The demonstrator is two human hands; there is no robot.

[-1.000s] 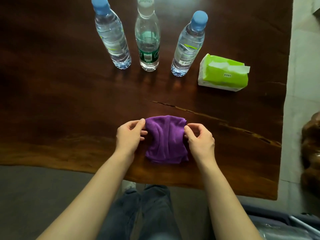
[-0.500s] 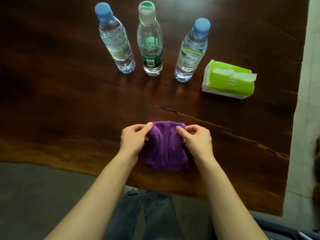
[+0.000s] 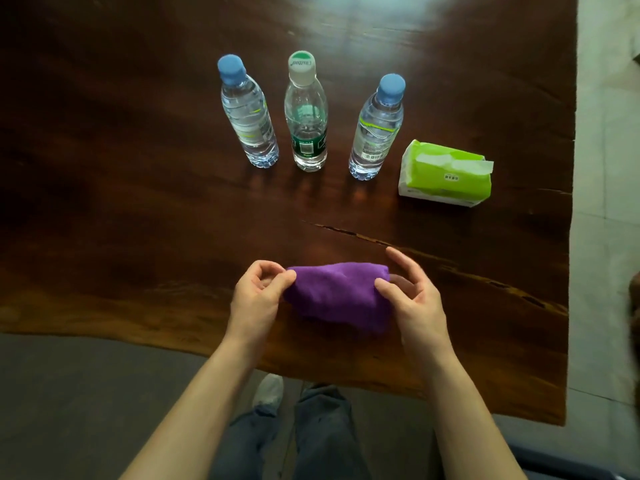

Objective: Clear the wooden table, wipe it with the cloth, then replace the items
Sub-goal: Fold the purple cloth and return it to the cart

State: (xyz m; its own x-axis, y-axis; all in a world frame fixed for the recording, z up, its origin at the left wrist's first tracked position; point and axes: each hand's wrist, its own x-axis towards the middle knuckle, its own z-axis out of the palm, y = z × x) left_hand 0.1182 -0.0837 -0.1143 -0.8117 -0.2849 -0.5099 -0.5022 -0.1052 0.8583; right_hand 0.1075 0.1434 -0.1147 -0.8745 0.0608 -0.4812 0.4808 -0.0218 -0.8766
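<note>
A purple cloth (image 3: pixel 337 296), bunched near the table's (image 3: pixel 138 209) front edge, is pinched at one end by the left hand (image 3: pixel 258 296) and at the other by the right hand (image 3: pixel 412 299), its other fingers spread, apparently for folding. Three bottles (image 3: pixel 306 116) and a tissue pack (image 3: pixel 446 174) stand behind, well apart.

Wood table (image 3: pixel 138 168) w/ 3 bottles (image 3: pixel 306 112), tissue pack (image 3: pixel 446 173) (green), cloth (image 3: pixel 336 296).

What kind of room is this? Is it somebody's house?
Maybe a home or a lounge; it's hard to be sure. There is a big dark wooden table with a natural wavy edge, pale floor tiles beside it, and water bottles and a tissue pack on top.
</note>
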